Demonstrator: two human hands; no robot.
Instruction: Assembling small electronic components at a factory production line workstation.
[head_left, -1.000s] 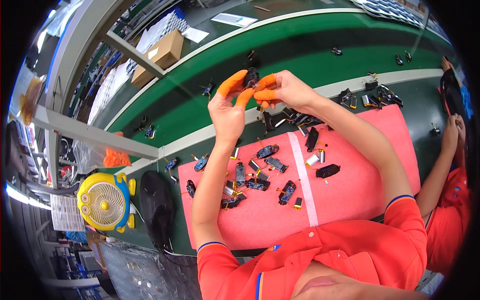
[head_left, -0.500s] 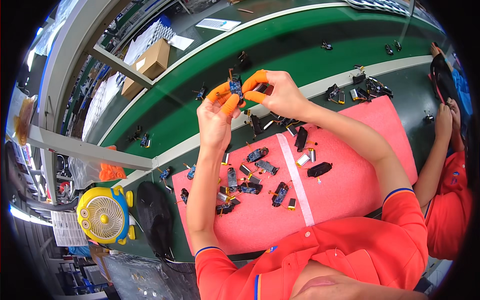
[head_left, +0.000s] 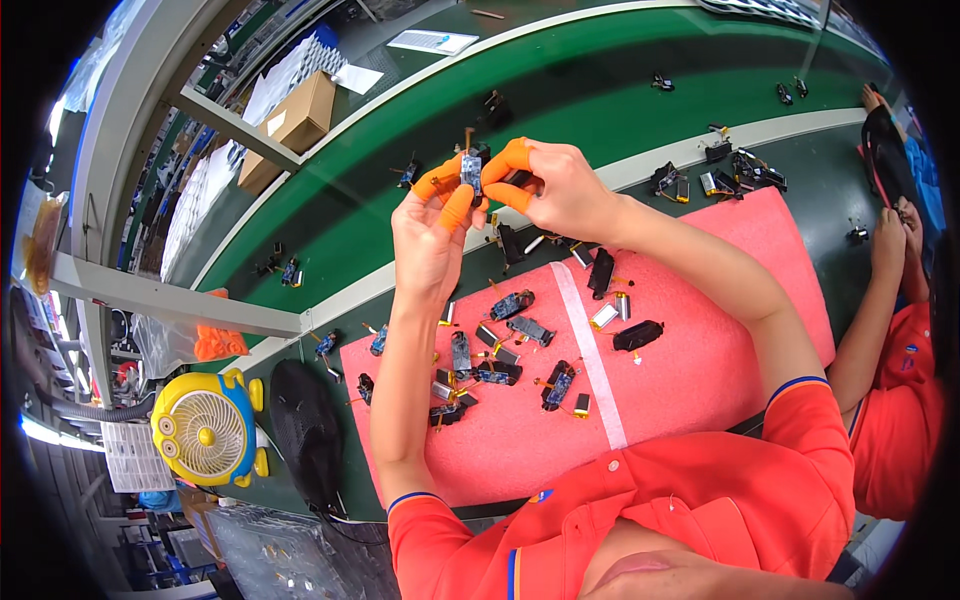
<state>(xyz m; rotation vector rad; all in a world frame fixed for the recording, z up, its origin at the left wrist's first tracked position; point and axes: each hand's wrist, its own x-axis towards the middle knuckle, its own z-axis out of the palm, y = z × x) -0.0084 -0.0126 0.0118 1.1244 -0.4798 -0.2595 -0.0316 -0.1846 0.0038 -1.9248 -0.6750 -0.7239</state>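
Observation:
Orange finger covers sit on the fingertips of both my hands, raised above the far edge of the pink foam mat [head_left: 520,455]. My left hand [head_left: 432,235] is closed around a small blue circuit board [head_left: 471,172] in a dark frame, held upright with a thin brown strip standing up from its top. Close against the board's right side, my right hand [head_left: 562,190] has its thumb and finger bent in a pinch. A dark patch shows between them; what they grip is too small to tell. Below, several similar board assemblies [head_left: 560,385] with silver battery cells [head_left: 604,316] lie on the mat.
A green conveyor belt [head_left: 590,90] with scattered assemblies runs behind the mat. To the left stand a yellow fan [head_left: 207,436] and a black mesh-like item [head_left: 303,430]. A metal frame [head_left: 180,292] rises there. At the right, a co-worker's arms [head_left: 880,275] reach over the bench.
The board has tilted slightly in my left hand, and its face looks paler now. Both hands stay close together in nearly the same place.

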